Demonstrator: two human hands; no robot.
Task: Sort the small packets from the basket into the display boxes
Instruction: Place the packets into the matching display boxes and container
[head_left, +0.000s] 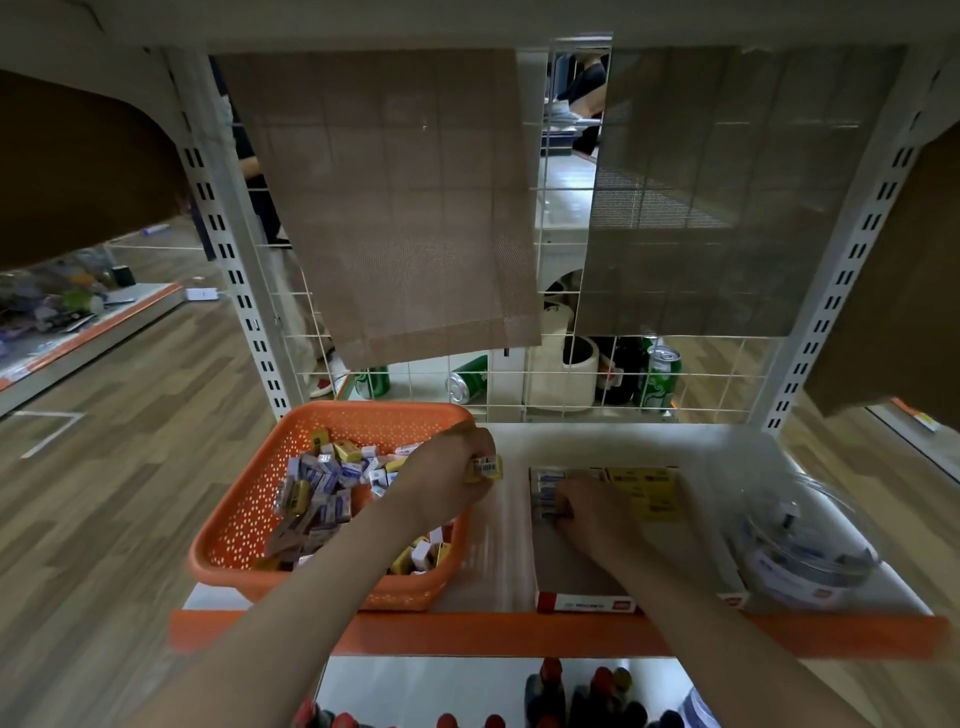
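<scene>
An orange perforated basket (244, 519) on the left of the shelf holds several small blue-white and yellow packets (322, 488). My left hand (457, 462) is above the basket's right rim, gripping a yellow packet (485, 469) with a barcode. To the right lies a display box (582, 605) with a row of blue-white packets (548, 493) at its back left and yellow packets (649, 491) at its back right. My right hand (592, 514) is inside the box, fingers curled on the blue-white packets.
A clear plastic jar (800, 545) lies on its side at the shelf's right. The shelf has an orange front edge (519, 636) and a wire grid back (519, 379) with green cans behind it. Bottles stand on the shelf below.
</scene>
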